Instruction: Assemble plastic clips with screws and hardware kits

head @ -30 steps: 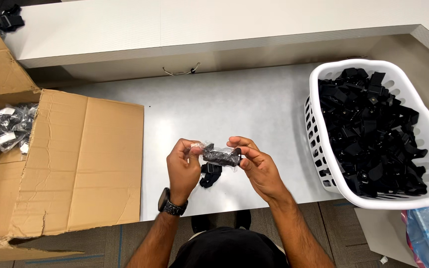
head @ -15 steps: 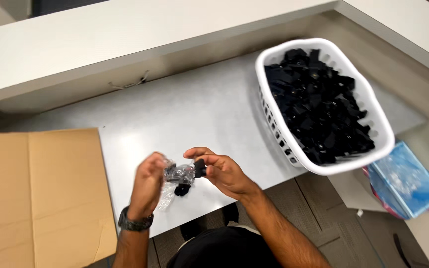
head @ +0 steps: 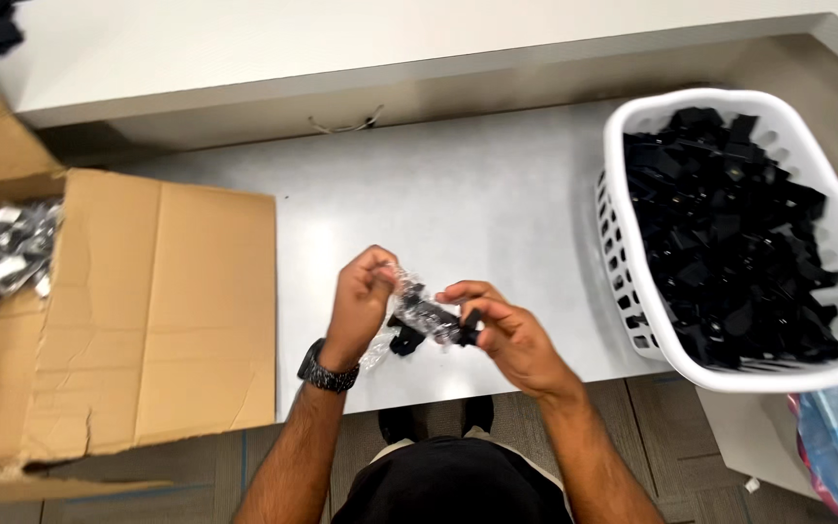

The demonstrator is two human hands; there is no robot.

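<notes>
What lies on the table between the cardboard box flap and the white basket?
In the head view, only the hands with a small black part in clear wrap; otherwise bare table.

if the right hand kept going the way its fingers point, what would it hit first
The right hand points left at the clear plastic bag with a black part it already pinches; just beyond is the left hand.

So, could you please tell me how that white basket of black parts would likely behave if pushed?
The white basket is heaped with black parts, so it probably feels heavy and slides rather than tips. Its slotted plastic wall may flex a little.
</notes>
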